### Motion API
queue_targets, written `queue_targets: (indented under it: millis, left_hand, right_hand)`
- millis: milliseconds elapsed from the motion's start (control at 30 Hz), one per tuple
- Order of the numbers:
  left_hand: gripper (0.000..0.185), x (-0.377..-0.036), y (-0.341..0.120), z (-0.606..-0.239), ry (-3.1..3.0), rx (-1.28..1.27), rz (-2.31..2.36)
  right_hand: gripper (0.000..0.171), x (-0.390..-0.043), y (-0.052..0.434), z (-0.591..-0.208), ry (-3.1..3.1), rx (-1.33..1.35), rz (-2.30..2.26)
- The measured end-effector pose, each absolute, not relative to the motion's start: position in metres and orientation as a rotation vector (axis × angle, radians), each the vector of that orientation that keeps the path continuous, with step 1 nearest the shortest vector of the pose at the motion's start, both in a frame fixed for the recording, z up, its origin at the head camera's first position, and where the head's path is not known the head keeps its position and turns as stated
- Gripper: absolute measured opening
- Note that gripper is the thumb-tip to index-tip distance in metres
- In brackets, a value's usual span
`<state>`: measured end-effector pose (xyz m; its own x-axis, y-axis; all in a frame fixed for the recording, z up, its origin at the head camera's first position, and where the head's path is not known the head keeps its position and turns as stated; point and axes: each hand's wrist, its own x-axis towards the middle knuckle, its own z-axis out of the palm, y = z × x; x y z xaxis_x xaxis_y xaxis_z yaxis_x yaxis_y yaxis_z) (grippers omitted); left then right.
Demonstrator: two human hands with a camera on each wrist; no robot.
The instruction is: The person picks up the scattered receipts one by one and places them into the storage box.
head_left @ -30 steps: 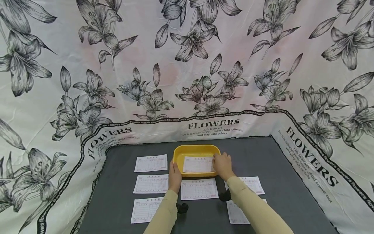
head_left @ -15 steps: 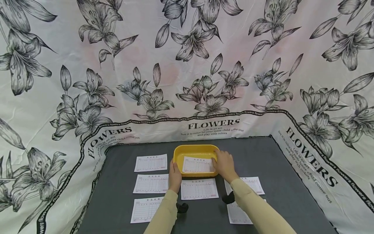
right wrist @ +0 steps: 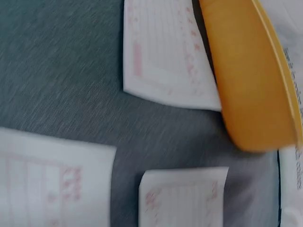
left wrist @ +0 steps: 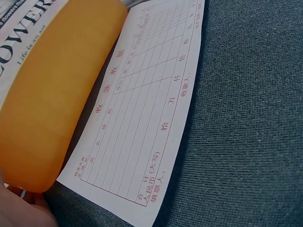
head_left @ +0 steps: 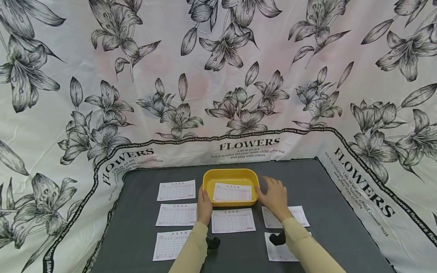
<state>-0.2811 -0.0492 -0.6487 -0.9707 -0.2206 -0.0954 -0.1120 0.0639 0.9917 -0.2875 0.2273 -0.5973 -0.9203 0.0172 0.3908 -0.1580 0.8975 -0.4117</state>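
Note:
A yellow tray (head_left: pixel 229 174) stands at the back middle of the grey table (head_left: pixel 327 197), with one printed paper slip (head_left: pixel 232 192) lying flat inside it. My left hand (head_left: pixel 204 204) holds the tray's left front edge; the left wrist view shows the tray wall (left wrist: pixel 52 94) beside a slip (left wrist: pixel 142 123) on the table. My right hand (head_left: pixel 274 196) hovers just right of the tray, fingers spread and holding nothing, above the near-right slip (head_left: pixel 288 216). The right wrist view shows the tray's side (right wrist: pixel 251 85) and slips (right wrist: pixel 165 52) below it, blurred.
Several more slips lie in rows on the table: two at the left (head_left: pixel 176 190) (head_left: pixel 176 214), one at the front left (head_left: pixel 170 244), one before the tray (head_left: pixel 233 220), one at the front right (head_left: pixel 278 252). A flower-print cloth (head_left: pixel 218 76) rises behind and beside the table.
My right hand has come out of the tray and moved right, fingers now spread, leaving the slip lying in the tray. The left hand has stayed on the tray's edge.

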Motion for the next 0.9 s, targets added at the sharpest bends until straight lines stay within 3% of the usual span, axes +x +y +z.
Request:
queue_targets:
  millis: [433, 900]
  left_hand:
    - [0.053, -0.28, -0.048, -0.647, -2.233, 0.365, -2.053]
    - [0.053, -0.281, -0.048, -0.647, -2.236, 0.377, -2.047]
  right_hand:
    - [0.064, -0.261, 0.28, -0.612, -2.645, -0.036, 0.619]
    - [0.086, -0.235, 0.329, -0.629, -2.779, -0.262, 0.556]
